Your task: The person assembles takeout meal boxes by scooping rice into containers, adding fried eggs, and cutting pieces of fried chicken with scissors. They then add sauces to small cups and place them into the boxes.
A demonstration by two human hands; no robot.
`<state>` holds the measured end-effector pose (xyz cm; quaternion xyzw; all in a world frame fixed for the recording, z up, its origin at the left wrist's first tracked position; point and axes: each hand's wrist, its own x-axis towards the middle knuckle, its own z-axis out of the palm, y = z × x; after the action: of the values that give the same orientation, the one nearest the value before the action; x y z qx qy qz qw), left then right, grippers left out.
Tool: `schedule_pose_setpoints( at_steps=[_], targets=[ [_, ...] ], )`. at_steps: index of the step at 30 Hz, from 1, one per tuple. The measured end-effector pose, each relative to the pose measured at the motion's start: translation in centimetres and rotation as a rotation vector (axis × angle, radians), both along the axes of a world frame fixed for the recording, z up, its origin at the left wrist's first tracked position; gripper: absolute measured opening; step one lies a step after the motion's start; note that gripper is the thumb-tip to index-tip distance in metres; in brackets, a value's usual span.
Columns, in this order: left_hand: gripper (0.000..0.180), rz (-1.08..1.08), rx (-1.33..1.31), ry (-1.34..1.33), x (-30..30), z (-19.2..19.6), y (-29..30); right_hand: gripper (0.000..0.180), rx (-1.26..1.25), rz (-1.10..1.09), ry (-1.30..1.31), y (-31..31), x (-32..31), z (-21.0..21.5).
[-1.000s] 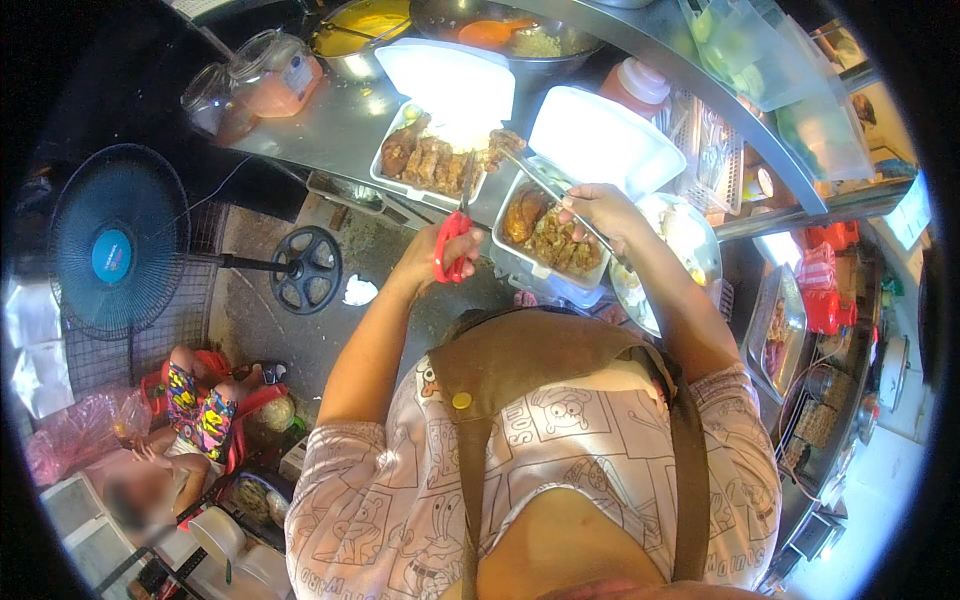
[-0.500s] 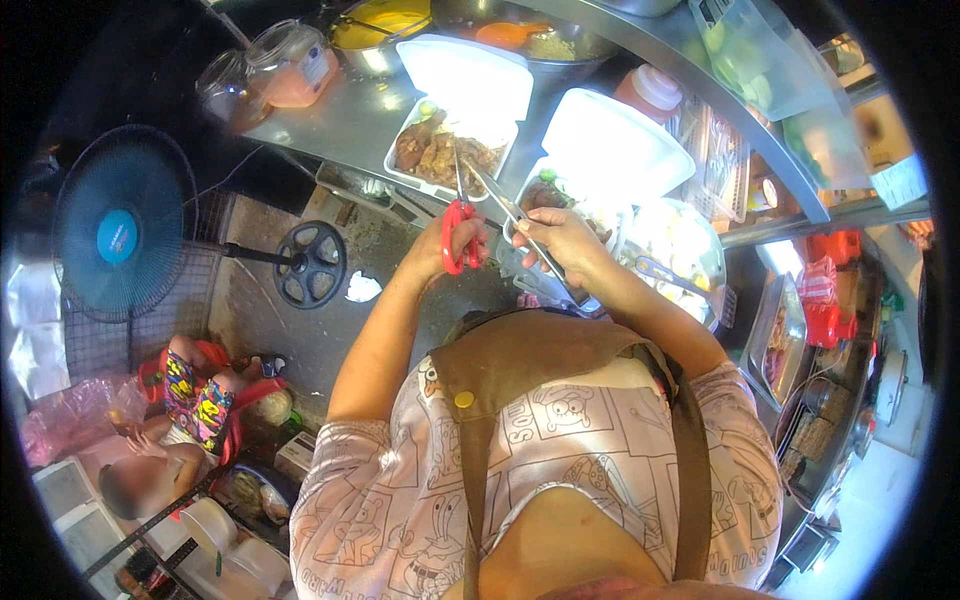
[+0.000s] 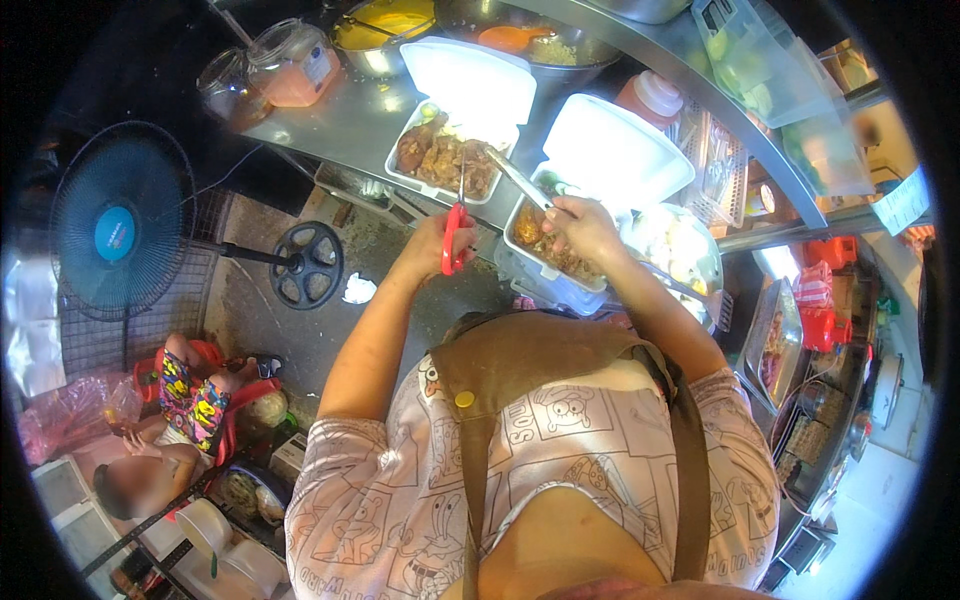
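My left hand (image 3: 428,246) is closed around the red handles of a pair of scissors (image 3: 455,237). Their blades point away from me into the near side of a white lidded takeaway box (image 3: 468,78), among brown pieces of cooked meat (image 3: 440,160). Metal tongs (image 3: 518,181) are gripped in my right hand (image 3: 585,236), and their tips reach the right side of that same box, by the meat. Under my right hand sits a second white takeaway box (image 3: 620,148), lid raised, with brown meat (image 3: 530,224) and something green inside; my hand hides part of it.
Behind the boxes on the steel counter (image 3: 345,135) stand clear jars (image 3: 292,68) and a metal bowl of yellow food (image 3: 378,40). A clear bowl (image 3: 690,245) is at the right. A standing fan (image 3: 118,225) and a seated person (image 3: 165,440) are at the left.
My right hand has shifted right with the tongs, whose tips moved slightly right and farther away. More of the second box's food shows now. The scissors stay in the first box.
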<state>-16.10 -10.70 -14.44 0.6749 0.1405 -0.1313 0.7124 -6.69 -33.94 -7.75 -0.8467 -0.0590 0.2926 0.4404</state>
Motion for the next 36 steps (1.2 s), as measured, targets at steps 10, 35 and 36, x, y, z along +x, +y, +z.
schedule_pose_setpoints(
  at_steps=[10, 35, 36],
  targets=[
    [0.027, -0.084, 0.011, 0.075, 2.1, 0.3, 1.6, 0.025, -0.106, 0.206, -0.130, -1.0, 4.5, 1.1],
    [0.032, -0.044, -0.146, 0.218, 2.6, 0.9, 2.5, 0.021, -0.144, 0.141, -0.189, -0.1, 2.9, 0.5],
    [0.033, -0.076, -0.160, 0.222, 2.6, 0.9, 2.9, 0.020, -0.135, 0.126, -0.180, 0.1, 2.8, 0.4]
  ],
)
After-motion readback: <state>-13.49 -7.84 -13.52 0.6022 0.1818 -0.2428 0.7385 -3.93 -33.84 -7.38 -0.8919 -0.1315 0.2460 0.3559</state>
